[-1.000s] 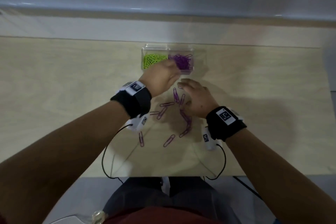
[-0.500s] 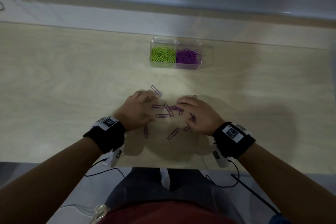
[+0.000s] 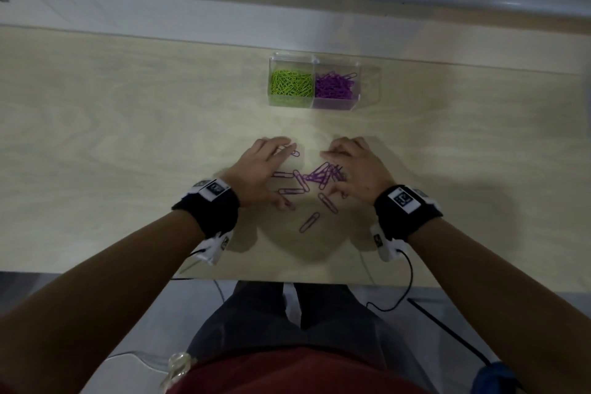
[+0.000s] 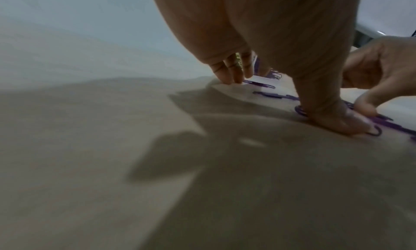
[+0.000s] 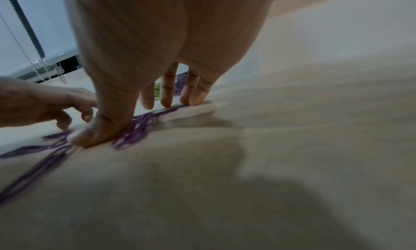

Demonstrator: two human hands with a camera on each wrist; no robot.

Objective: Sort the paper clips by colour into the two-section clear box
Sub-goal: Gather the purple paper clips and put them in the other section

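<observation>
My left hand (image 3: 259, 169) lies palm-down on the wooden table (image 3: 128, 137), fingers spread and fairly straight, fingertips and thumb pressing on loose purple paper clips (image 3: 315, 181) without gripping any. My right hand (image 3: 355, 169) mirrors it just beside them, fingers extended and apart, thumb (image 5: 90, 136) pressing on the clustered clips; nothing is pinched. The purple clips lie scattered between both hands, near the table's front edge, densest against my right hand. The two-section clear box (image 3: 315, 104) stands farther back, toward the rear edge, well apart from both hands: green paper clips (image 3: 291, 83) fill its left section, purple paper clips its right.
</observation>
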